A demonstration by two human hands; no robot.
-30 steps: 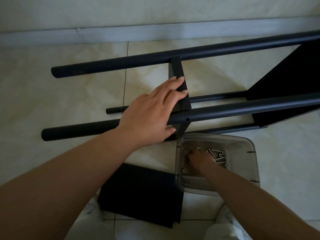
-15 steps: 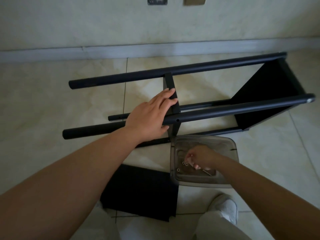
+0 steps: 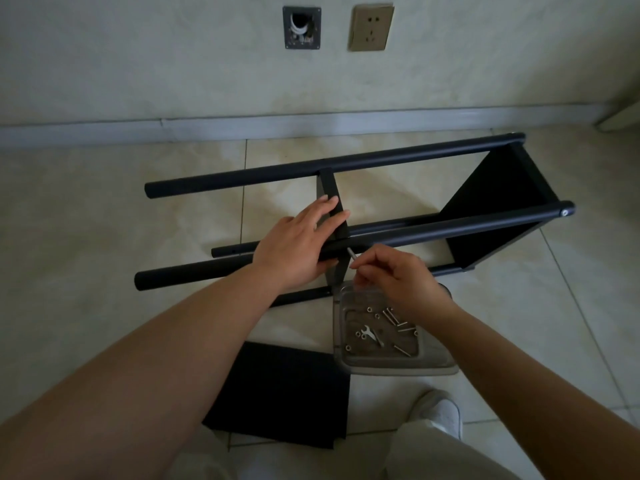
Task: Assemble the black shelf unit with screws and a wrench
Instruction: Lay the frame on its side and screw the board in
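The black shelf unit (image 3: 433, 233) lies on its side on the tiled floor, long round posts running left to right, one shelf panel fitted at the right end. My left hand (image 3: 298, 249) rests on the near upper post and against the narrow middle panel (image 3: 333, 202). My right hand (image 3: 394, 277) pinches a silver screw (image 3: 351, 253), its tip at the post just below the middle panel. A clear plastic tray (image 3: 440, 367) under my right wrist holds several screws, nuts and a small flat wrench (image 3: 367, 332).
A loose black shelf panel (image 3: 280, 393) lies flat on the floor near my knees. My shoe (image 3: 438, 412) is beside the tray. The wall with a socket (image 3: 370, 27) and a baseboard runs behind the unit.
My right hand has come up out of the tray with a screw and brought it to the post. The view has pulled back and upward. My left hand stays on the post.
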